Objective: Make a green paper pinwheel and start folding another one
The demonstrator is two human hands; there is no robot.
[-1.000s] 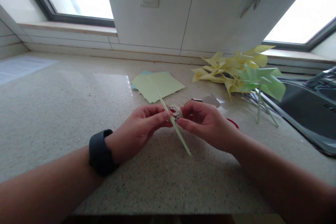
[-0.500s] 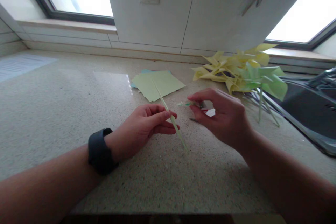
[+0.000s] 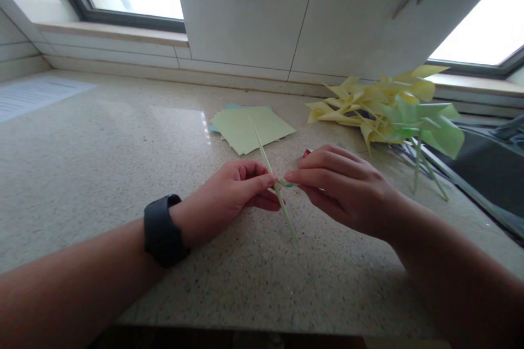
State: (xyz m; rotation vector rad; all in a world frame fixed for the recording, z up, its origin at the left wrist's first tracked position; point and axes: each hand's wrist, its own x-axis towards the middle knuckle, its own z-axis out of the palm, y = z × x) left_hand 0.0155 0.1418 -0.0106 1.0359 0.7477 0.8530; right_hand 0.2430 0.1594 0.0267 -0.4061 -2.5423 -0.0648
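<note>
Your right hand is back at the straw, fingertips pinching a small strip of tape against it. Left hand is pinching the straw mid-length. Risk: tape sticking to your fingertips and creasing.

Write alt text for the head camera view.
Two bare hands meet over a speckled countertop: the left hand pinches a thin pale green stick, and the right hand presses something small against it. Behind lie green paper sheets and a pile of yellow and green paper pinwheels.
</note>
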